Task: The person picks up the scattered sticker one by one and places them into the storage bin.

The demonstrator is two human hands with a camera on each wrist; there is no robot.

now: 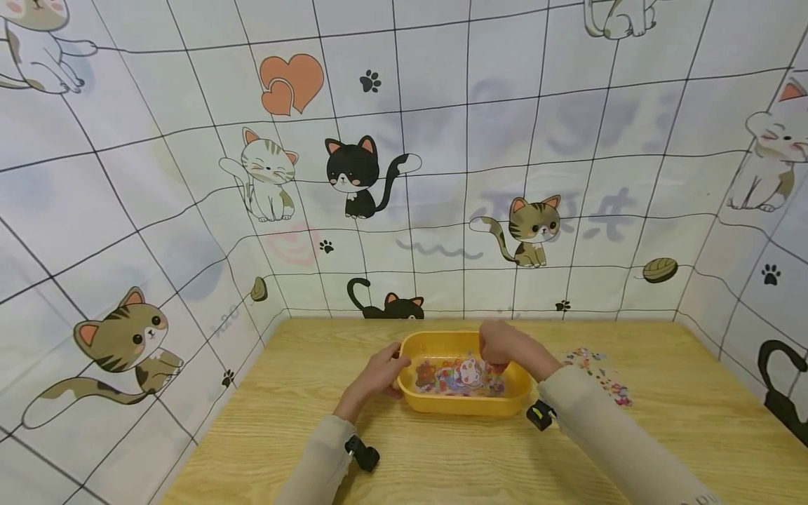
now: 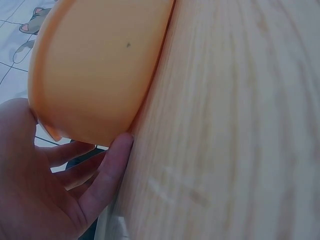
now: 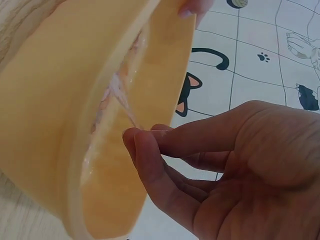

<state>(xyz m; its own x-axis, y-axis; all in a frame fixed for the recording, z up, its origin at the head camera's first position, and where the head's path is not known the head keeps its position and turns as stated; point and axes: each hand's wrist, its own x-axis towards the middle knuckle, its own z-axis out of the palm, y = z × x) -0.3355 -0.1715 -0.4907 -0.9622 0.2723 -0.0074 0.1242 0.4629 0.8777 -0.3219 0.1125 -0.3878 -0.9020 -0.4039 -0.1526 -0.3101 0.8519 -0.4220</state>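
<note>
Right wrist view shows fingers (image 3: 156, 172), tips together, pinching a translucent sheet (image 3: 120, 92).

Screened work nook, wood-grain tabletop (image 1: 252, 435), cat-printed sheeting (image 1: 435, 203) on three sides, building type unclear

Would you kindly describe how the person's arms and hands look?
The left long beige fabric sleeve and right long beige fabric sleeve reach the wrists. A small black left wrist camera and a small black right wrist camera, with a yellow mark, sit there. The left hand and right hand wear no gloves.
</note>
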